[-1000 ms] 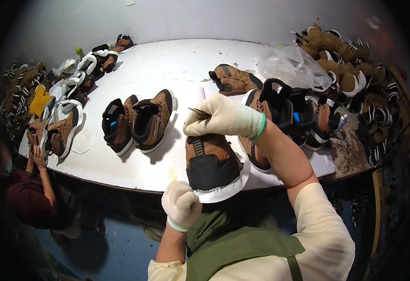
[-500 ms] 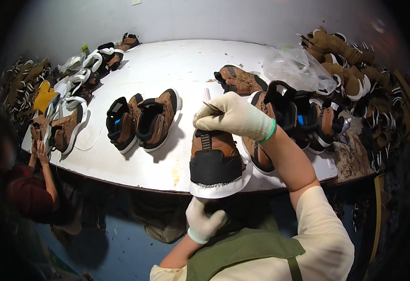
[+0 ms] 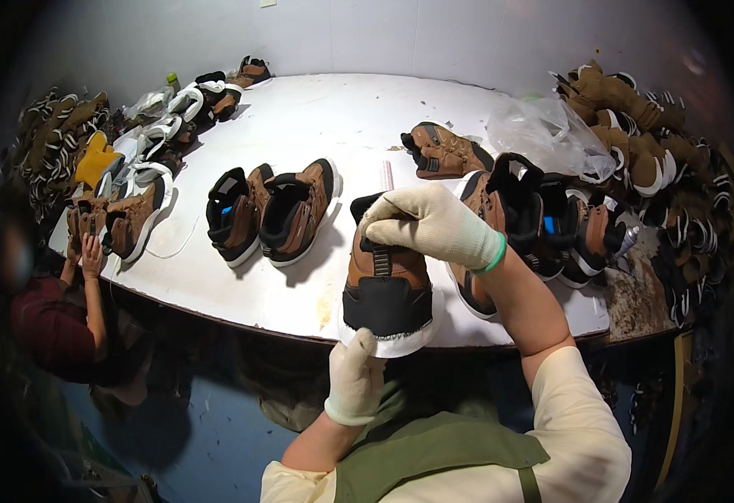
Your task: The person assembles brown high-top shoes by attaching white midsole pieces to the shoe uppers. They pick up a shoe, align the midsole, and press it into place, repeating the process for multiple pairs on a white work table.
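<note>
A brown and black shoe (image 3: 388,306) with a white sole sits at the table's near edge, its black end toward me. My left hand (image 3: 356,377), in a pale glove, grips the sole's near rim, thumb on top and fingers hidden below. Over the top of the same shoe, my gloved right hand (image 3: 426,222) is closed, fingers curled at the black strip along its middle. A thin pointed metal tool stuck out of this hand a moment ago; the fingers now cover it.
Two pairs of similar shoes (image 3: 296,210) stand left on the white table (image 3: 300,117). More shoes (image 3: 514,201) crowd beside my right forearm. A clear plastic bag (image 3: 551,138) and piled shoe uppers (image 3: 627,126) lie far right. At left, another person's hands (image 3: 90,256) touch a shoe.
My left hand has risen, and its thumb now lies on the sole's rim. My right hand has come down onto the shoe, turning so the tool's tip no longer shows.
</note>
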{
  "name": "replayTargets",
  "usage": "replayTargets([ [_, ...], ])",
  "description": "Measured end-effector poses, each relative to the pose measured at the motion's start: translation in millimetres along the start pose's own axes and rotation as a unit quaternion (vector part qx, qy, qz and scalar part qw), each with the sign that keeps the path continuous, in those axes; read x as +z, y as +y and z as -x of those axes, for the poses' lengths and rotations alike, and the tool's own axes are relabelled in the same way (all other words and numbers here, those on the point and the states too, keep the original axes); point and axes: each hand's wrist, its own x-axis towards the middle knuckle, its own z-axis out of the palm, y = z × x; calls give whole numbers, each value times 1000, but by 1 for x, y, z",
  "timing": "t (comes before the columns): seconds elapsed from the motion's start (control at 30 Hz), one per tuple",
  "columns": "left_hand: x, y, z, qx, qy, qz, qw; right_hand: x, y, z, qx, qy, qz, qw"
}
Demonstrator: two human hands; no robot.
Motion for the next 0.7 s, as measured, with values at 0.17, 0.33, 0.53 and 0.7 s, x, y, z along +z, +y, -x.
replayTargets([
  [0.17, 6, 9, 0, 11, 16, 7, 1000, 1, 1, -2, 15, -6, -13, 1000],
  [0.33, 21, 7, -5, 37, 7, 88, 995, 2, 4, 1, -4, 20, 4, 1000],
  [0.53, 11, 7, -12, 37, 32, 185, 982, -3, 9, 21, -92, 213, 14, 973],
  [0.7, 9, 12, -16, 49, 10, 201, 978, 8, 26, 56, -135, 228, 119, 957],
])
